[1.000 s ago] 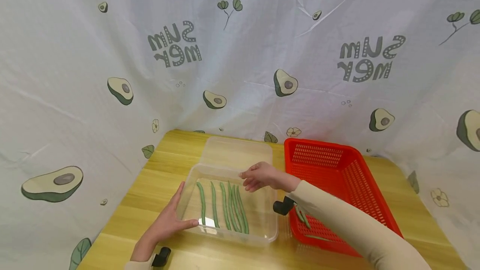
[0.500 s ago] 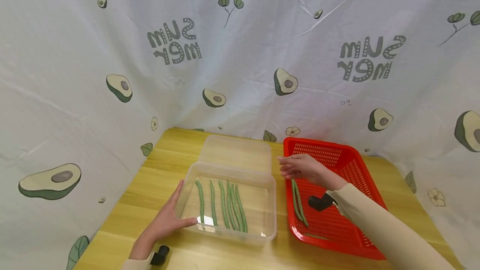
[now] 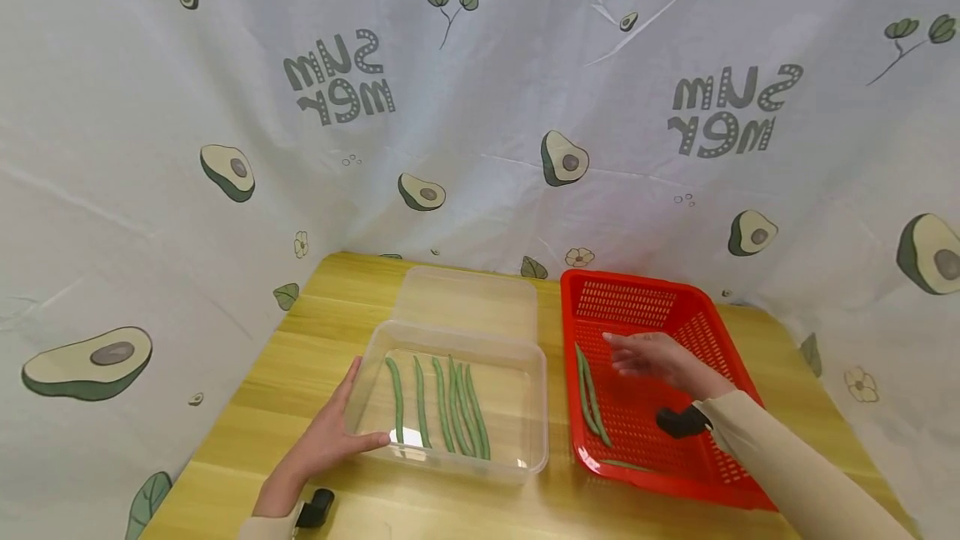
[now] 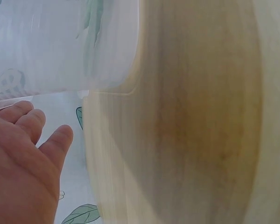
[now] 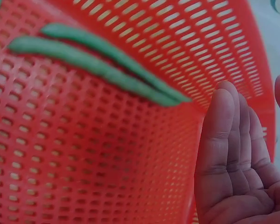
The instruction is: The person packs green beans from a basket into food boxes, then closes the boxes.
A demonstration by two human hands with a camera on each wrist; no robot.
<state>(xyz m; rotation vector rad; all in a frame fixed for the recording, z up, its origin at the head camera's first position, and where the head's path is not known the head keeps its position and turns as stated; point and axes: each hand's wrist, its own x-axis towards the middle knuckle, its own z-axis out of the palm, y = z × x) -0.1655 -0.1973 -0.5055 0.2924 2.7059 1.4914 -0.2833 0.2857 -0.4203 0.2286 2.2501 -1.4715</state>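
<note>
The right hand (image 3: 660, 357) hovers over the red perforated plastic basket (image 3: 630, 300) at the right, its fingers extended and held together, with nothing in its grasp. The left hand (image 3: 326, 444) is spread at the left near corner of the clear rectangular plastic box (image 3: 513, 415), thumb at the near rim and fingers along the left side; how firmly the fingertips press there is hard to tell. In the box, six long green beans (image 3: 442, 405) lie lengthwise from near to far, toward the left. In the basket, a pair of green beans (image 3: 592, 394) lies along the left wall, with another green bean (image 3: 627, 465) by the near edge. Beyond the box lies a flat translucent plastic sheet (image 3: 465, 298), on a yellowish wood-grain table (image 3: 292, 365).
</note>
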